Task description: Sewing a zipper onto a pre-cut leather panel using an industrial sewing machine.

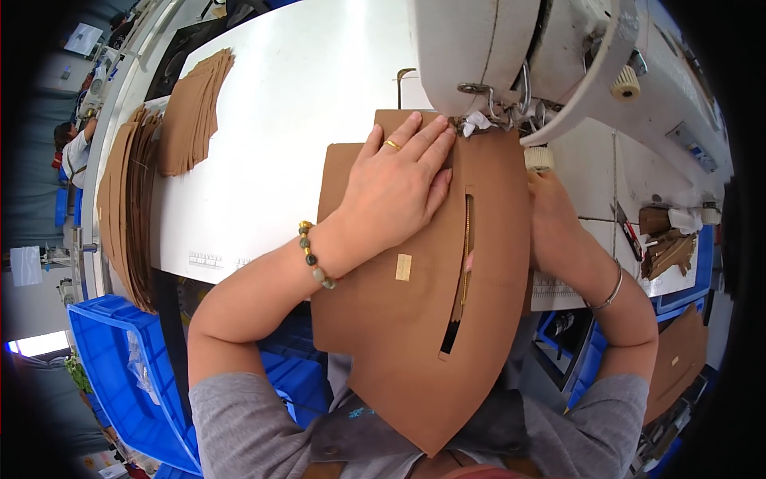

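My left hand (399,184) lies open and flat on a brown panel (415,319), fingertips beside the sewing machine's (487,56) needle area. The panel has a small pale patch (404,267) and a long slot with a gold zipper (467,239). My right hand (550,215) curls at the panel's right edge, gripping it, its fingers partly hidden; a bit of pink, perhaps a fingertip, shows through the slot. The panel's top lies under the machine head, near a white scrap (475,121), and its lower end hangs over my lap.
Stacks of brown pieces (191,112) lie on the white table (279,64) at left. Scissors (626,235) and brown scraps (666,251) lie at right. Blue crates (120,367) stand below, with another brown panel (678,359) at lower right. A co-worker (73,152) is at far left.
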### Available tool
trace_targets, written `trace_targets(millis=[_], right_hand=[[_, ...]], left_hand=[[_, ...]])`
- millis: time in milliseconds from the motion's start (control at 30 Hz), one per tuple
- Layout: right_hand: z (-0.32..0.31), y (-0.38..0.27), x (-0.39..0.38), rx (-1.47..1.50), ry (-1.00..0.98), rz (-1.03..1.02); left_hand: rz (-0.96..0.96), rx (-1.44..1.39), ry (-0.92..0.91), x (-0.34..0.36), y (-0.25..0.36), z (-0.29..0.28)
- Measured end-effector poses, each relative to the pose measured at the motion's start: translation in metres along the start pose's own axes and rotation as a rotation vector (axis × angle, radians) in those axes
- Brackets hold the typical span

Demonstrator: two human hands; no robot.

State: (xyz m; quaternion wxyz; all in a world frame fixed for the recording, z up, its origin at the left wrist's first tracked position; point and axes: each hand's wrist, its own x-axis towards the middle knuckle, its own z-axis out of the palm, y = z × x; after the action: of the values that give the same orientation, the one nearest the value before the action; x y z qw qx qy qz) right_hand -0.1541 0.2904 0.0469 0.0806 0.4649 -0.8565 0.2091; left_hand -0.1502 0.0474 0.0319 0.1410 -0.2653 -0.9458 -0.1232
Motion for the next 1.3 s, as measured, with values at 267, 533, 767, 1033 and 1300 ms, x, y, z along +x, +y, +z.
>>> trace_targets(millis=[267,533,767,1033,1300], right_hand=[[0.003,0.000,0.000,-0.067,0.011,-0.004],[0.000,0.000,0.000,-0.136,-0.042,0.009],[0.004,-0.001,0.001,-0.058,-0.017,0.015],[0.001,-0.002,0.004,-0.002,-0.001,0.046],[0.004,0.000,0.002,-0.020,-0.002,0.042]], left_hand=[[-0.067,0.035,-0.015,0.028,-0.027,0.012],[-0.087,-0.039,-0.021,0.023,-0.024,0.000],[-0.005,-0.088,-0.055,-0.013,0.000,-0.011],[0.030,-0.085,-0.047,-0.011,-0.004,-0.009],[0.084,-0.055,-0.007,-0.010,-0.004,-0.006]])
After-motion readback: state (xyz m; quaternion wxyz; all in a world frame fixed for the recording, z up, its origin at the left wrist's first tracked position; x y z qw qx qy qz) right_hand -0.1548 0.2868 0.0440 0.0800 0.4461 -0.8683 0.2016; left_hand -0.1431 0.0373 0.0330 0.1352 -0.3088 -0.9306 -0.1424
